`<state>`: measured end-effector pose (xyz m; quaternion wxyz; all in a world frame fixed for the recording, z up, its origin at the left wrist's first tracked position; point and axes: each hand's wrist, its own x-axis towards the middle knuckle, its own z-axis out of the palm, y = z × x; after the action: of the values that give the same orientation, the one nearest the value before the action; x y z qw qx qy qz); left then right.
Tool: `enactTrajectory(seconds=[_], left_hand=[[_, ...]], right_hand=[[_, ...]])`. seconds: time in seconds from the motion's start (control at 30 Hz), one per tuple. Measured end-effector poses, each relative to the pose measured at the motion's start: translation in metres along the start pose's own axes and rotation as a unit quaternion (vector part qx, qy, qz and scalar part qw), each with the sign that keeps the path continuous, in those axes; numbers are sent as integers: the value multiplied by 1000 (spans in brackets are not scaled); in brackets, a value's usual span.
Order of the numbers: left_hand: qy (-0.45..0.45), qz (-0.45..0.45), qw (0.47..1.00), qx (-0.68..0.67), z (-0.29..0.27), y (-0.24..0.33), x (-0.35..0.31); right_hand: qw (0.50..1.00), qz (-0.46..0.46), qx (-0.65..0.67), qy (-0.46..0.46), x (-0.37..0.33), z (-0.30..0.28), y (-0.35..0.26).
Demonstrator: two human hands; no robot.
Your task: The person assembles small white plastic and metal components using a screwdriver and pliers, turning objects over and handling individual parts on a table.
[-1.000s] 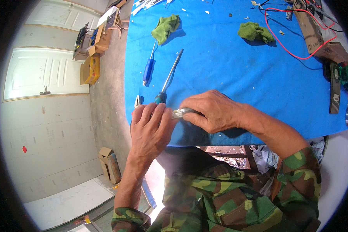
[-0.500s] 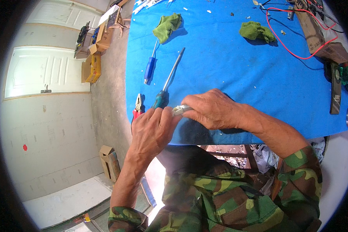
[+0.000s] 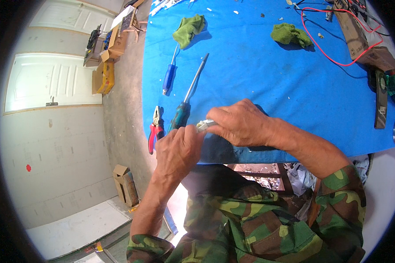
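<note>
Between my two hands, just above the near edge of the blue cloth, is a small white plastic part (image 3: 205, 125); its exact kind is hidden by the fingers. My left hand (image 3: 179, 147) closes on its left end, knuckles up. Thumb and fingers of my right hand (image 3: 240, 123) pinch the other end. Close by the left hand lie red-handled pliers (image 3: 156, 127) and a teal-handled screwdriver (image 3: 183, 107), whose long shaft points away. Farther off is a blue-handled screwdriver (image 3: 169, 78), its tip by a crumpled green cloth (image 3: 189, 30).
A blue cloth (image 3: 241, 65) covers the table. A second green rag (image 3: 289, 36) lies at the far right, near a looped red wire (image 3: 322, 51) and a cardboard box (image 3: 368, 50). A dark flat piece (image 3: 380, 101) stands at the right edge. Boxes (image 3: 104, 76) sit beyond the table's left side.
My left hand has shifted slightly right and down, uncovering more of the pliers' red handles and the teal screwdriver handle. My right hand stays nearly in place, and both still hold the white part.
</note>
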<state>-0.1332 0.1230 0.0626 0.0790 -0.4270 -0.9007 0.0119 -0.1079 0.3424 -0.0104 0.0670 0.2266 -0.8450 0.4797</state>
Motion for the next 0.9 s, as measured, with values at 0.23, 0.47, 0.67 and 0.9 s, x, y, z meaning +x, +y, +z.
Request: enactTrajectory(seconds=[0.23, 0.47, 0.67, 0.9], left_hand=[[1, -43, 999, 2, 4, 8, -5], [25, -62, 998, -19, 11, 11, -3], [58, -81, 995, -32, 24, 14, -4], [105, -106, 986, -69, 37, 21, 4]], right_hand=[[999, -20, -19, 28, -1, 2, 0], [997, -21, -13, 68, 0, 1, -3], [998, -4, -11, 61, 0, 1, -1], [994, 2, -6, 109, 0, -2, -3]])
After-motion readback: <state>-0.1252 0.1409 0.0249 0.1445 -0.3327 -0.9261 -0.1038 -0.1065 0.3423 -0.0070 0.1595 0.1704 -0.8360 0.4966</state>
